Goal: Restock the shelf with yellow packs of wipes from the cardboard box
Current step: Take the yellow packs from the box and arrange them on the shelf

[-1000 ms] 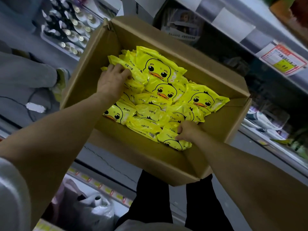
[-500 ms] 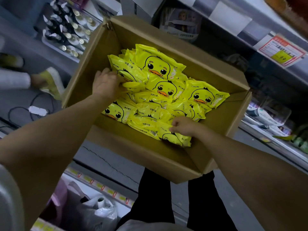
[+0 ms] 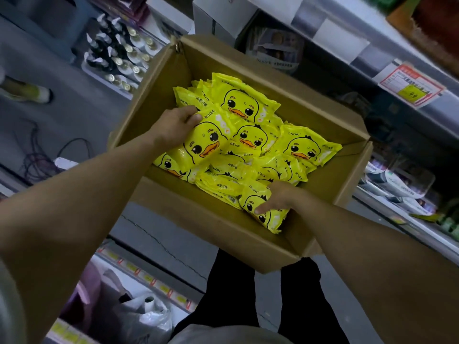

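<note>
Risk, left: glossy film held by one edge only; likely slip back into the heap, or neighbours dragged along. Risk, right: possible snag on cardboard box (image 3: 159,78) wall.

Left hand (image 3: 173,124): fingers (image 3: 185,111) curled over upper edge of tilted pack (image 3: 206,142). Right hand (image 3: 279,197): fingers gripping corner pack (image 3: 272,220), thumb on its face. Both packs inside box, well apart from shelf (image 3: 357,49).

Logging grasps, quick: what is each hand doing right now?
Left hand: closed, holding the tilted pack.
Right hand: closed, holding the front-corner pack.
</note>
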`<state>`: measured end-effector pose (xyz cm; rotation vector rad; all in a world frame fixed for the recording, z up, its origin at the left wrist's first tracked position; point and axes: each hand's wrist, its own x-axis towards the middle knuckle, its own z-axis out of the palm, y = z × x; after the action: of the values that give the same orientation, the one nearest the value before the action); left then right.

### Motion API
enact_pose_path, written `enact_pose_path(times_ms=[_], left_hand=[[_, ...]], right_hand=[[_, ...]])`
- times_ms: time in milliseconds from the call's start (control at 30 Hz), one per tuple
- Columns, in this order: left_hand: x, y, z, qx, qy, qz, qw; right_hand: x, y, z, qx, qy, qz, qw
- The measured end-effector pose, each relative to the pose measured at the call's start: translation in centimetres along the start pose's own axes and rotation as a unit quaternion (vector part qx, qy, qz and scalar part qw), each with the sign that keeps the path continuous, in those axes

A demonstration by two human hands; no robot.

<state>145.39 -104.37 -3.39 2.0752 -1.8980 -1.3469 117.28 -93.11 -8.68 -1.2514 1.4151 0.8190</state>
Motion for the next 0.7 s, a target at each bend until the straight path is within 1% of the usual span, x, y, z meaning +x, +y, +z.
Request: enact_pose_path(times_ms=[33,67,100,167,200,300,333,367,433,500,567,633,700], left_hand=[[-0.4,0.4,-0.1,-0.008,0.011,-0.006,1.000],[-0.9,1.0,-0.2,-0.039,0.019,-0.014,0.999],[-1.5,1.4,-0.4,-0.093,0.013,-0.029,0.995],[-2.3,2.0,-1.1,-0.202,-0.026,-0.068,0.977],[-2.9,2.4,-1.6,-0.227,-0.052,-0.086,0.969],[-4.0,3.6,-2.6,-0.249,-0.132,-0.135,0.950],[-4.2,4.1,-2.6,-0.257,-0.152,-0.136,0.945],[-4.0,4.3,-2.5,-0.253,-0.169,-0.133,0.943],[-5.5,7.3,-2.7,-0.238,-0.184,-0.119,0.946],[-7.6,11.7,-3.0,-0.237,-0.181,-0.103,0.949],[-10.3,16.4,-3.2,-0.230,-0.187,-0.058,0.953],[-12.8,20.5,-3.2,-0.210,-0.180,-0.009,0.961],[-14.5,23.6,-3.0,-0.198,-0.154,0.009,0.968]], right_hand=[[-0.5,0.0,-0.4,0.002,0.003,-0.003,1.000],[-0.9,0.1,-0.8,0.015,0.012,-0.009,1.000],[-1.3,0.2,-1.2,0.036,0.025,-0.013,0.999],[-2.4,0.2,-2.0,0.081,0.050,-0.029,0.995],[-2.9,0.3,-2.3,0.104,0.059,-0.040,0.992],[-5.1,0.7,-3.5,0.138,0.080,-0.070,0.985],[-6.0,0.9,-4.0,0.135,0.093,-0.080,0.983],[-7.1,1.2,-4.5,0.134,0.101,-0.086,0.982],[-9.1,2.0,-5.5,0.140,0.115,-0.092,0.979],[-11.5,2.9,-6.4,0.133,0.135,-0.110,0.976],[-13.6,4.7,-7.4,0.131,0.158,-0.130,0.970],[-16.7,6.7,-8.4,0.143,0.171,-0.161,0.961],[-20.1,8.9,-9.7,0.137,0.186,-0.199,0.952]])
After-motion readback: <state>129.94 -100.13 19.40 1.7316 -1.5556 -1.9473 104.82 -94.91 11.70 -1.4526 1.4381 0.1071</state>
